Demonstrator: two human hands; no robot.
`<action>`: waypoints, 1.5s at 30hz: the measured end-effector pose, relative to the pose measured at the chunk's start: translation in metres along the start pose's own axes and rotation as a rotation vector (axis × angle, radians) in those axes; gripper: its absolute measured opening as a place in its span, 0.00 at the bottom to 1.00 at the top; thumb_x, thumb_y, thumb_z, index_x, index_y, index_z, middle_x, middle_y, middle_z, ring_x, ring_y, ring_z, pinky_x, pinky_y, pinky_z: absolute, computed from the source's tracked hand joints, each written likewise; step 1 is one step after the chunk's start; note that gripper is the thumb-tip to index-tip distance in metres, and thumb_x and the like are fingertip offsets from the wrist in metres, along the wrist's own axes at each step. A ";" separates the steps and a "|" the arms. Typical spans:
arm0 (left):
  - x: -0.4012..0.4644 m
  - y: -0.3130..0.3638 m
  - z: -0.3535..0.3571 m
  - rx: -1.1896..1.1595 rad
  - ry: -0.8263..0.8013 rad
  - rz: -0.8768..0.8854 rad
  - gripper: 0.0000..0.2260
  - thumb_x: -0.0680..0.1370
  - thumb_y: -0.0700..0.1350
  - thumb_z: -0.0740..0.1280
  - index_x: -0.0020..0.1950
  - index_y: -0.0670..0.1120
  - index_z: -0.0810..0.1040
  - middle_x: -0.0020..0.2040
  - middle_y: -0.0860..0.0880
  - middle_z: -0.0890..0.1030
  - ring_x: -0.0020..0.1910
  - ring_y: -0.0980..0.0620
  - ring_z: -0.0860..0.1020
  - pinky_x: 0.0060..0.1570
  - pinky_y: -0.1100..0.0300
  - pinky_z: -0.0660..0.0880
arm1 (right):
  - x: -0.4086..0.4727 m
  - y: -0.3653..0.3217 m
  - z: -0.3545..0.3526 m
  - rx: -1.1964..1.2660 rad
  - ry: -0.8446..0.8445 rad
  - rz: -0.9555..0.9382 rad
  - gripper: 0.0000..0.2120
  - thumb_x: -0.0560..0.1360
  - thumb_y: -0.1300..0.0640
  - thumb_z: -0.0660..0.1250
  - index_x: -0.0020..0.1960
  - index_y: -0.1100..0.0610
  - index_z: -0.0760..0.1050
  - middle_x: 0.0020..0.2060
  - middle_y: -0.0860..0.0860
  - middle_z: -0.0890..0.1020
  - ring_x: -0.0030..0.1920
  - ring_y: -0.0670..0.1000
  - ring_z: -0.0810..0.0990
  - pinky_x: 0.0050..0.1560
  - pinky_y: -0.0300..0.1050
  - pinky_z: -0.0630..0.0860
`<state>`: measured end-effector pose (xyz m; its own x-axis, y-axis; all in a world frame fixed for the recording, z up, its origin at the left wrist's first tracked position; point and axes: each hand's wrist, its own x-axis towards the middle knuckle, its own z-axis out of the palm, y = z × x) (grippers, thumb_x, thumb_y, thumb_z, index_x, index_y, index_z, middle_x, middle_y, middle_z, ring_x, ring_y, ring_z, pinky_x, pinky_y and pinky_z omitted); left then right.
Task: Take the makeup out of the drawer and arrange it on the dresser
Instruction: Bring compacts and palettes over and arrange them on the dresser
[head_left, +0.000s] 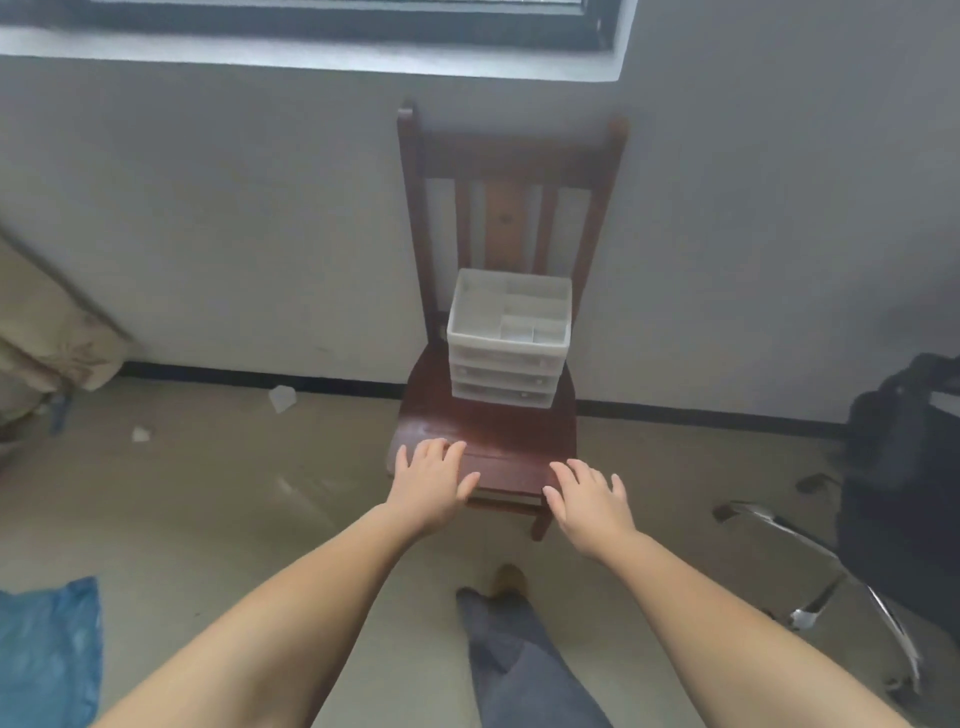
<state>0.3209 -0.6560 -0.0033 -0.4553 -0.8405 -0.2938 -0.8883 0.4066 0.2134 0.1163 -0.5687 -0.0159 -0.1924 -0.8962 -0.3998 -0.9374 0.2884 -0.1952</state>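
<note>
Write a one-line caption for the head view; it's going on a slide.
Both hands, left and right, open above a wooden chair holding a white drawer organizer.

Both arms reach forward, left hand (434, 480) and right hand (589, 501) palm-down, fingers spread.

Grey wall (208, 208), window sill (311, 57) above, dark wooden chair (519, 156) against it, beige floor (208, 519), black baseboard (260, 376)
</note>
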 end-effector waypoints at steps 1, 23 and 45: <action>0.024 -0.004 -0.004 0.004 -0.007 -0.014 0.23 0.81 0.57 0.52 0.73 0.49 0.60 0.72 0.47 0.64 0.72 0.48 0.59 0.72 0.44 0.51 | 0.024 -0.001 -0.005 0.017 -0.011 -0.011 0.23 0.82 0.46 0.46 0.75 0.50 0.55 0.74 0.50 0.60 0.73 0.53 0.59 0.73 0.56 0.51; 0.316 -0.068 -0.003 0.055 0.089 0.254 0.11 0.79 0.42 0.60 0.56 0.48 0.80 0.48 0.47 0.78 0.52 0.43 0.75 0.64 0.54 0.58 | 0.327 -0.067 0.002 2.297 0.174 0.951 0.11 0.80 0.65 0.50 0.56 0.60 0.69 0.44 0.55 0.77 0.61 0.58 0.77 0.57 0.54 0.73; 0.310 -0.065 -0.002 0.039 0.093 0.277 0.11 0.79 0.41 0.60 0.54 0.49 0.81 0.48 0.48 0.77 0.51 0.46 0.74 0.63 0.54 0.58 | 0.249 -0.077 0.063 2.209 0.148 0.980 0.16 0.77 0.72 0.47 0.55 0.59 0.68 0.42 0.58 0.75 0.43 0.54 0.77 0.61 0.60 0.73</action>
<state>0.2378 -0.9434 -0.1066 -0.6745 -0.7244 -0.1422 -0.7337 0.6366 0.2373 0.1586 -0.7925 -0.1566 -0.3021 -0.3236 -0.8967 0.9181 0.1543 -0.3650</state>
